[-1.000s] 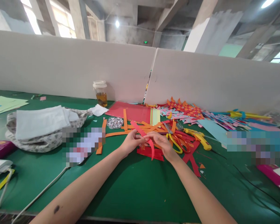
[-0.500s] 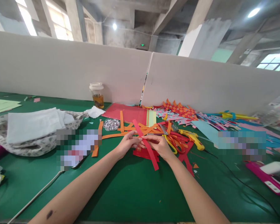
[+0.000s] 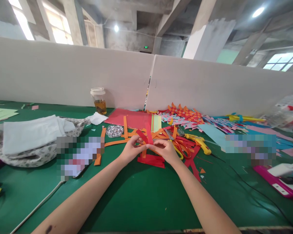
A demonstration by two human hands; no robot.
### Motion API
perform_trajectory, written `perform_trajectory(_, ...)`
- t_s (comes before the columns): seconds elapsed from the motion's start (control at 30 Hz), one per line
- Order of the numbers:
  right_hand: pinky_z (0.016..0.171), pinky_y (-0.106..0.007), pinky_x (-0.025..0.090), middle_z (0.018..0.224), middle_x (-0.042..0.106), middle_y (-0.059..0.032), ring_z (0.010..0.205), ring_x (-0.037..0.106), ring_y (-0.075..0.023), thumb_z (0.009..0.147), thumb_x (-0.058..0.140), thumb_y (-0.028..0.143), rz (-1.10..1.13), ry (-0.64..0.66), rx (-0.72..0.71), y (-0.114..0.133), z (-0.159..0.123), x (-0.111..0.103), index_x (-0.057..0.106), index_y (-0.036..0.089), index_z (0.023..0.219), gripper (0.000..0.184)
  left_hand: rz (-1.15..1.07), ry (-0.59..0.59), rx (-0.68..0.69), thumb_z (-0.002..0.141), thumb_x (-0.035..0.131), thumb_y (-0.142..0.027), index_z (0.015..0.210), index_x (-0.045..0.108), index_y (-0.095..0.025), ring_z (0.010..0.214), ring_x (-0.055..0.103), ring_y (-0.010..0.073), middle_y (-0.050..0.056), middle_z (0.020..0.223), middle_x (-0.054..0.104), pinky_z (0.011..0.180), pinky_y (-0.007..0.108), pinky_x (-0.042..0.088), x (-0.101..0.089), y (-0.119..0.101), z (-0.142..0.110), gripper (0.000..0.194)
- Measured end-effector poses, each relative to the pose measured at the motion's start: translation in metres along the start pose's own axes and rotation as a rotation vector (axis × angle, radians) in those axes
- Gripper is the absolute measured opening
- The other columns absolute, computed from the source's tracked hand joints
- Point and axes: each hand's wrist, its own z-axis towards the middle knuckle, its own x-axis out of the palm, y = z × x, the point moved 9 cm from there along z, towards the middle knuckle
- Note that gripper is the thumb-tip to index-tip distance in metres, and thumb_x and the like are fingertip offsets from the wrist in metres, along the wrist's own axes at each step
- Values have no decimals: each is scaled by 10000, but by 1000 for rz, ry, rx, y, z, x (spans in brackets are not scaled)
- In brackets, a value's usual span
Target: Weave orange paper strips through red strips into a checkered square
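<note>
Between both hands a red paper strip (image 3: pixel 149 135) is bent over, and its two ends point up and away in a V. My left hand (image 3: pixel 132 150) pinches it from the left, thumb toward the middle. From the other side my right hand (image 3: pixel 165 149) grips the same fold, the two thumb tips meeting there. The fingers behind the strip are partly hidden. Just below the hands lie more red strips (image 3: pixel 151 161) on the green table. Orange paper strips (image 3: pixel 125 126) are scattered behind and to the left.
Right of my hands lie red-handled scissors (image 3: pixel 186 150) and a yellow glue gun (image 3: pixel 201 143) with a cord. A phone (image 3: pixel 84 156) on a cable is at left, near a cloth bag (image 3: pixel 36 159). A lidded cup (image 3: pixel 99 102) stands by the partition. Woven orange pieces (image 3: pixel 184 112) lie behind.
The red strip was a straight diagonal length across my fingers; now it is folded, with both ends pointing away. My hands have come together at the fold. The view has shifted slightly.
</note>
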Motion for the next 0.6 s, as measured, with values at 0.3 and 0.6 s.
perform_trajectory(0.3, 629, -287, 482, 715, 637, -20, 679, 592, -163, 631, 672, 428, -62, 10, -41, -13, 2, 7, 628, 181, 704, 262, -62, 3, -57, 636, 678, -397, 818, 584, -148, 652, 561, 118, 22, 738, 614, 614, 235, 451, -3, 12, 3, 323)
perform_trajectory(0.6, 700, -308, 502, 833, 669, -52, 753, 631, -174, 690, 631, 413, 14, 26, 10, -8, 0, 10, 597, 180, 844, 281, -203, -6, -65, 595, 723, -329, 852, 575, -143, 749, 608, 149, 52, 812, 656, 717, 272, 471, -4, 8, 3, 351)
